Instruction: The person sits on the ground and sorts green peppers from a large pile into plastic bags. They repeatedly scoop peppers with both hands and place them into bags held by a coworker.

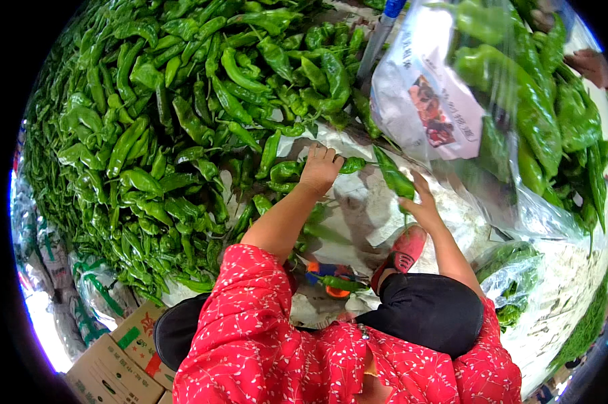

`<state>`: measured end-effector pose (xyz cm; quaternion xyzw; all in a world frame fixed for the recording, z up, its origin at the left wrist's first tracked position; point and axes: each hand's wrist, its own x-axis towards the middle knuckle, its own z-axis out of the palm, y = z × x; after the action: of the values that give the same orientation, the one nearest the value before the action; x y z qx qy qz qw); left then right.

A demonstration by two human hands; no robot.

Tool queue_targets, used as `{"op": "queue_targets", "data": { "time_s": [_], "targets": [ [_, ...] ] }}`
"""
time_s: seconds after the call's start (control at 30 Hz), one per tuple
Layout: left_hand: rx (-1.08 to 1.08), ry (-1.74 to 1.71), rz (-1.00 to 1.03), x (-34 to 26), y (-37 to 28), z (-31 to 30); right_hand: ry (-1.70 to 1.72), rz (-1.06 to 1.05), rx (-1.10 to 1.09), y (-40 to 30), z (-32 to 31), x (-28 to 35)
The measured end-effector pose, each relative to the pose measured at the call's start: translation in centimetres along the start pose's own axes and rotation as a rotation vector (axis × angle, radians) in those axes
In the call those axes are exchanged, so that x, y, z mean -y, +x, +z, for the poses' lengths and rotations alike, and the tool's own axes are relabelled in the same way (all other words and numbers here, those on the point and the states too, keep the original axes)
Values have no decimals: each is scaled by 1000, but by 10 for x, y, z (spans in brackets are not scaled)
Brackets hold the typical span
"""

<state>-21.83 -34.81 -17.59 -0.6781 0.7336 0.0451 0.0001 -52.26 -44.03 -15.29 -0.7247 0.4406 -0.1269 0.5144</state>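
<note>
A large heap of long green peppers [182,116] spreads over a pale ground sheet [354,197] in front of me and to my left. At the heap's near edge, my left hand [321,169] closes around a green pepper [353,165], whose end pokes out to the right of the fingers. My right hand [421,199] holds another green pepper [393,174] between thumb and fingers, its tip pointing down. Just beyond this hand stands a clear plastic bag [516,212] with green peppers [531,116] in and over its mouth.
A smaller plastic bag of greens [511,283] lies right of my knee. Cardboard boxes [122,353] and wrapped bundles [89,283] stand at lower left. An orange and blue tool [336,283] lies near my red shoe [409,247]. Another person's hand [591,68] shows at upper right.
</note>
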Motion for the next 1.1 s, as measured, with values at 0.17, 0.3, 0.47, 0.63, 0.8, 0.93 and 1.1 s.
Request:
{"op": "queue_targets", "data": {
  "time_s": [0.17, 0.3, 0.47, 0.63, 0.8, 0.93, 1.1],
  "targets": [
    [-82, -295, -69, 46, -32, -55, -676, -274, 48, 52, 53, 18],
    [94, -704, -594, 116, -68, -155, -484, -262, 104, 54, 42, 27],
    [134, -944, -1041, 156, -155, -130, 153, 99, 491, 74, 40, 125],
    [-65, -1172, -1093, 151, -163, -22, -78, -168, 496, 115, 115, 132],
    [-134, -1072, -1154, 148, -142, -34, -119, -35, 356, 105, 198, 105],
    [89, -1281, -1050, 136, -148, -20, 264, 186, 301, 83, 212, 99],
    [78, -1555, -1090, 107, -129, -22, 876, 682, 397, 70, 197, 96]
  ]
}}
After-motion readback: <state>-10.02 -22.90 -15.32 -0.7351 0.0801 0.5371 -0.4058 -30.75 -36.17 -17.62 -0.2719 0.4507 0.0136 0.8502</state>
